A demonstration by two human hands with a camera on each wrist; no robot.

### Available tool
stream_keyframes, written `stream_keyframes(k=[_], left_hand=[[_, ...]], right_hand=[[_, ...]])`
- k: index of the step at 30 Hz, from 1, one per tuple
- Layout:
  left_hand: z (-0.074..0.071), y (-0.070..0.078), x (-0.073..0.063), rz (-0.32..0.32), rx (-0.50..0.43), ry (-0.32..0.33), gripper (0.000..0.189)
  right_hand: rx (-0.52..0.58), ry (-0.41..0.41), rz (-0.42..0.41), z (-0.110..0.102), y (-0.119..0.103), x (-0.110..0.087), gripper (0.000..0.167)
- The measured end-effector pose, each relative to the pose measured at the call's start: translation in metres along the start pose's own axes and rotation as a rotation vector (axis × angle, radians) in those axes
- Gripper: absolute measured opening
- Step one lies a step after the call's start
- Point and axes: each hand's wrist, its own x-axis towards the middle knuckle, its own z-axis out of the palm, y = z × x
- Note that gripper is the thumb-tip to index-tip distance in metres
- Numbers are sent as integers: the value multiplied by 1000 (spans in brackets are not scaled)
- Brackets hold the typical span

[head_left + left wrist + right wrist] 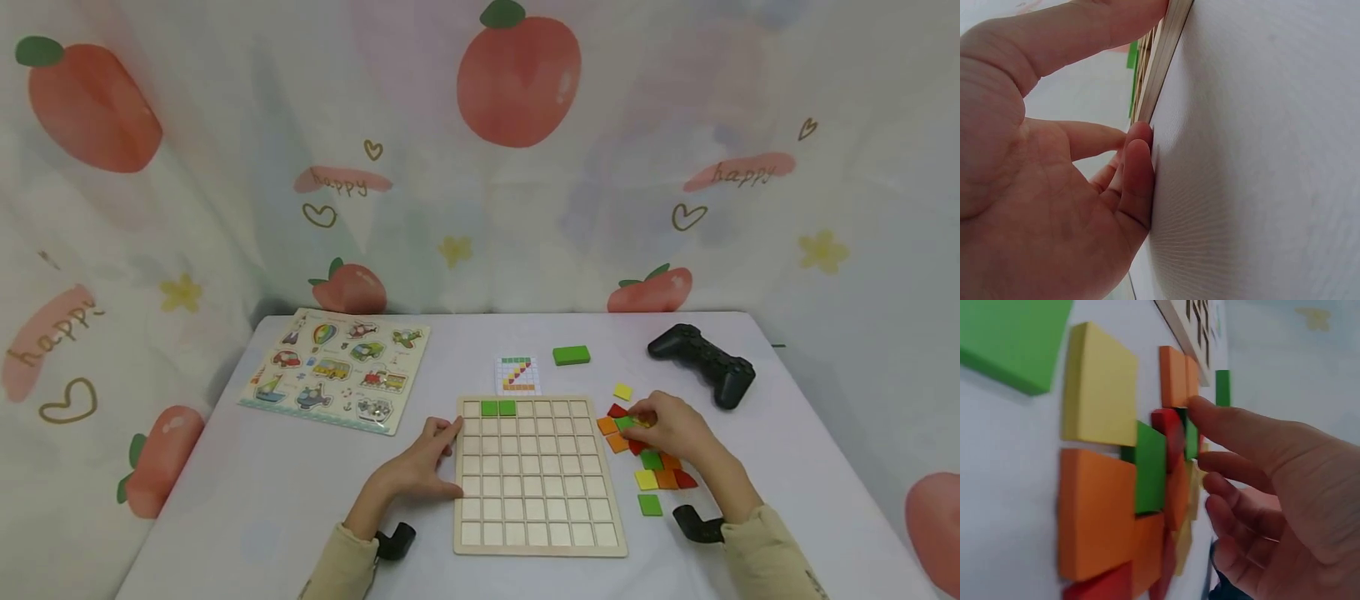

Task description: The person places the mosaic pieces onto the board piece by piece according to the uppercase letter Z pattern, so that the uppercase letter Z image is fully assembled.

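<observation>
A wooden grid board (540, 551) lies flat, with two green square tiles (498, 408) in its top row. My left hand (418, 463) is at the board's left edge, thumb and index finger spread apart and touching the rim; in the left wrist view the other fingers bend loosely beside the board's side (1163, 62). On the right, my right hand (670, 426) reaches into a pile of coloured tiles. Its thumb and index finger pinch a green tile (1191, 436). Around it lie orange tiles (617, 443), red pieces (686, 479) and yellow tiles (646, 480).
Behind the board lie a small pattern card (517, 376) and a green block (572, 356). A black game controller (705, 361) sits at the back right. A picture puzzle board (337, 369) is at the back left. A patterned curtain (480, 208) hangs behind the table.
</observation>
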Motion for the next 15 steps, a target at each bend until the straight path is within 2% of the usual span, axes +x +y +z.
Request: stream_keyframes(k=[4,7,11,15], left_hand=[[0,-1,1,-6,-3,-4,105],[1,-2,2,-8,-4,-3,106],[1,-2,2,-9,-8,-1,106],[0,-2,1,-10,-10,-3,106]], right_hand=[[-22,17,34,4,0,2,43],[-25,17,25,2,-1,4,39],[82,32,-50,0,-2,7,28],[220,88,-159,-2,-10,14,17]])
